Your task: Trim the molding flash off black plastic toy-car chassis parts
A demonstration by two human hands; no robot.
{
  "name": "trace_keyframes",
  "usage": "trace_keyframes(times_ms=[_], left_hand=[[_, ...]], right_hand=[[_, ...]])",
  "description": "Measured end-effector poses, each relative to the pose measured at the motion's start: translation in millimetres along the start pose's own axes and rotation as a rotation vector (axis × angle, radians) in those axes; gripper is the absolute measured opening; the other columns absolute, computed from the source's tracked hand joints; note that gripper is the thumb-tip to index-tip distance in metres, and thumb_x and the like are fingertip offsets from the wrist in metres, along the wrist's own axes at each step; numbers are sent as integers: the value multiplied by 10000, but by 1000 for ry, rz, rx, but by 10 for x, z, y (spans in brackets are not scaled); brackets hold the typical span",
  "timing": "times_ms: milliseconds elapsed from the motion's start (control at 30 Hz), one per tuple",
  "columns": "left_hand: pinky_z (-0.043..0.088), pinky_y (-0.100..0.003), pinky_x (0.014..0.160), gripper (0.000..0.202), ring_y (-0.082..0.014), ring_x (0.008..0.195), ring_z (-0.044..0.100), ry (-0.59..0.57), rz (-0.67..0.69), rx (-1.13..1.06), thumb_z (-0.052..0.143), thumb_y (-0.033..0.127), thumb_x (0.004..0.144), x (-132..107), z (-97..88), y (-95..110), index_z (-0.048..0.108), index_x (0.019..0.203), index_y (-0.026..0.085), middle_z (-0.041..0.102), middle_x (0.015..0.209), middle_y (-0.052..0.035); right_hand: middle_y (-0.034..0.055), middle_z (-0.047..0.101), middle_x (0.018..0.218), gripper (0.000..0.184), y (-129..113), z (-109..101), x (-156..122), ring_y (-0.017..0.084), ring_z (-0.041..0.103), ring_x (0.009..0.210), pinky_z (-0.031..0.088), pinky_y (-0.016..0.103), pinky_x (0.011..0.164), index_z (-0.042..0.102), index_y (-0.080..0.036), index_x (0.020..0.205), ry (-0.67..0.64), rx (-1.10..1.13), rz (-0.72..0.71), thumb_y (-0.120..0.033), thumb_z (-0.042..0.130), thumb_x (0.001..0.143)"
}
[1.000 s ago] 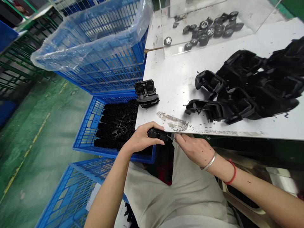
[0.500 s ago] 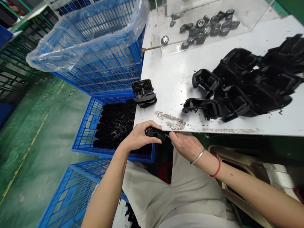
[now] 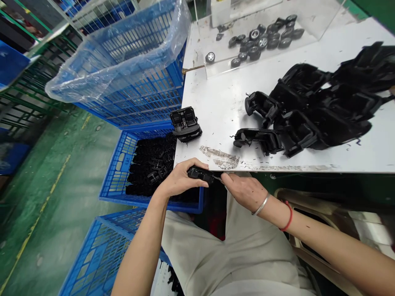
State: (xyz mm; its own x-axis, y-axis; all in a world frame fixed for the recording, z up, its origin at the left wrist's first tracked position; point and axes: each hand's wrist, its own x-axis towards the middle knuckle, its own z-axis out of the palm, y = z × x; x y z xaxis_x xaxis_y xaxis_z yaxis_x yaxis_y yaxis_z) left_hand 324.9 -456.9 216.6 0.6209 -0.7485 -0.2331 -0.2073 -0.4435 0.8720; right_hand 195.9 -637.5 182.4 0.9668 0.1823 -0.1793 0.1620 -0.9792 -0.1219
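Between the thumb and fingers of my left hand is a small black moulded plastic part, just off the table's front edge. My right hand is closed round a thin metal tool, most of which its fingers hide. The tool's narrow tip points left and meets the right end of the part; whether it is a blade I cannot tell. Close by, a black plastic car-interior piece with seat shapes rests on the table's left edge.
Black plastic mouldings are heaped on the right of the white table. Small wheels lie within a clear-walled box behind. A blue crate full of black parts stands left, below a bag-lined crate. Dark scraps dot the tabletop.
The camera view has shifted slightly. My right hand and the tool have drawn back a little from the black part, which my left hand keeps holding in about the same place.
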Motion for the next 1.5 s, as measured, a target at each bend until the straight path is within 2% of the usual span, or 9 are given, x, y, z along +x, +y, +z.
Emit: trace_keyframes(times_ms=[233, 533, 800, 967, 1167, 1233, 1333, 1400, 1500], left_hand=[[446, -310, 923, 441, -214, 1021, 619, -1, 5, 6, 824, 387, 601, 5, -7, 1, 661, 963, 194, 685, 1055, -52], [444, -320, 930, 459, -217, 1020, 620, 2, -42, 11, 830, 392, 584, -7, -2, 19, 666, 964, 195, 683, 1071, -49], [439, -329, 937, 457, -229, 1030, 614, -13, -56, -8, 829, 399, 584, -3, -17, 26, 670, 959, 192, 681, 1078, -59], [432, -316, 937, 440, -218, 1024, 612, -15, -42, -8, 828, 382, 591, 4, -23, 25, 670, 956, 194, 680, 1064, -48], [434, -302, 905, 444, -207, 996, 609, -1, -43, -6, 833, 359, 584, -10, -8, 52, 667, 959, 189, 680, 1043, -40], [444, -288, 857, 443, -192, 942, 611, 5, -52, -16, 832, 344, 583, -17, -4, 63, 664, 960, 182, 682, 1010, -33], [445, -262, 768, 451, -163, 843, 601, 1, -80, -33, 830, 329, 578, -26, -10, 75, 660, 967, 176, 677, 941, -18], [432, -249, 734, 461, -152, 813, 587, -7, -86, -27, 830, 329, 572, -31, -24, 78, 660, 973, 176, 668, 915, -9], [419, -244, 718, 471, -147, 798, 574, -16, -92, -10, 830, 336, 565, -31, -45, 76, 663, 974, 172, 655, 899, -9]], right_hand=[[50, 626, 741, 230, 0, -18, 80, 171, 613, 584, 103, 273, 420, 483, -181, 980, -59, 47, -27, -67, 299, 901], [48, 638, 763, 198, 15, 24, 83, 163, 605, 593, 115, 281, 427, 490, -175, 1002, -1, 84, -28, -178, 296, 964], [41, 636, 760, 169, 63, 34, 61, 156, 583, 579, 143, 281, 438, 487, -183, 984, -24, 118, -73, -158, 323, 949], [57, 646, 761, 200, 22, 10, 129, 148, 591, 599, 136, 277, 443, 508, -178, 998, -36, 97, -33, -121, 328, 930], [74, 648, 758, 278, -62, 95, 98, 159, 607, 611, 119, 280, 444, 525, -173, 971, 40, 75, 37, -100, 258, 939], [75, 648, 779, 270, -92, 136, 81, 163, 607, 622, 128, 280, 450, 518, -175, 956, 81, 112, 64, -114, 255, 947], [48, 634, 749, 235, -101, 173, 46, 163, 583, 592, 159, 278, 462, 491, -188, 935, 153, 241, 79, -236, 266, 986], [20, 616, 710, 248, -66, 178, 14, 159, 563, 571, 200, 268, 478, 467, -199, 933, 178, 351, 53, -312, 256, 999], [2, 595, 698, 272, 31, 164, -32, 154, 550, 586, 254, 255, 514, 445, -209, 925, 200, 476, -19, -348, 225, 1005]])
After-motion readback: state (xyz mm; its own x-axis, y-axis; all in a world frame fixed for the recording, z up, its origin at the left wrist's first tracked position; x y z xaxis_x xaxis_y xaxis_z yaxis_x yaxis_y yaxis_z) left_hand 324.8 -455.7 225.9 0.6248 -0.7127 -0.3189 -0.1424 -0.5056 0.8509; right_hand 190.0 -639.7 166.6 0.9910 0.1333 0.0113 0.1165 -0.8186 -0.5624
